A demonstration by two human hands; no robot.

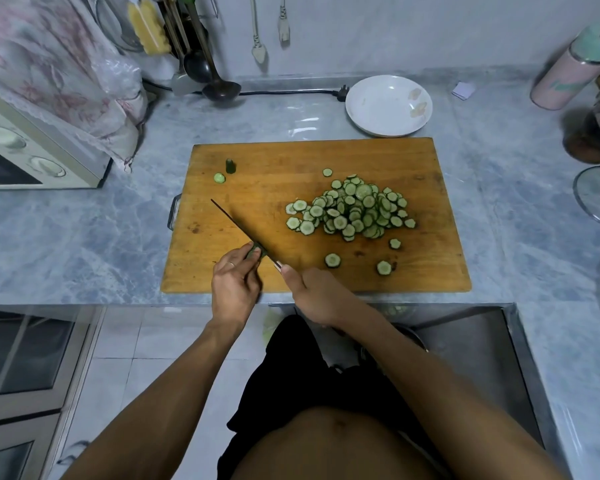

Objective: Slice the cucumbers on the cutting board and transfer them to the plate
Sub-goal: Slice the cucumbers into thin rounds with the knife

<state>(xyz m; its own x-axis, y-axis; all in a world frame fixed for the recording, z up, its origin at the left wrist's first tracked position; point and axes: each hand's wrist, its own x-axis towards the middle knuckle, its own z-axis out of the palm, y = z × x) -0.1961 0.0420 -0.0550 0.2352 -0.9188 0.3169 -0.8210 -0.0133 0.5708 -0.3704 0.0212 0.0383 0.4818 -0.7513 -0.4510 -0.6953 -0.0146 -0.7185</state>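
The person's left hand (pixel 235 282) is pinching a short cucumber stub (pixel 256 251) between its curled fingertips, holding it down on the near left part of the wooden cutting board (pixel 426 271); a ring is showing on one finger of that hand. Just to the right of it, the right hand (pixel 314 292) is gripping the handle of a knife (pixel 243 232), its fingers wrapped round the handle and the thumb lying along the top. The thin dark blade is running away from that hand, up and to the left, and is passing right against the stub at the left fingertips. Beyond the right hand and off to its right, a heap of cucumber slices (pixel 355 209) is lying on the middle of the board, with a few loose slices (pixel 332 260) resting nearer, just ahead of the right hand. Far ahead of the left hand, a cut end piece (pixel 230 166) is standing upright beside a single round (pixel 219 178) near the board's far left corner. Past the board's far edge, well beyond the right hand, a white plate (pixel 378 119) is sitting on the grey marble counter (pixel 84 237), holding no slices. A ladle (pixel 219 85) is leaning at the wall well ahead of the left hand.
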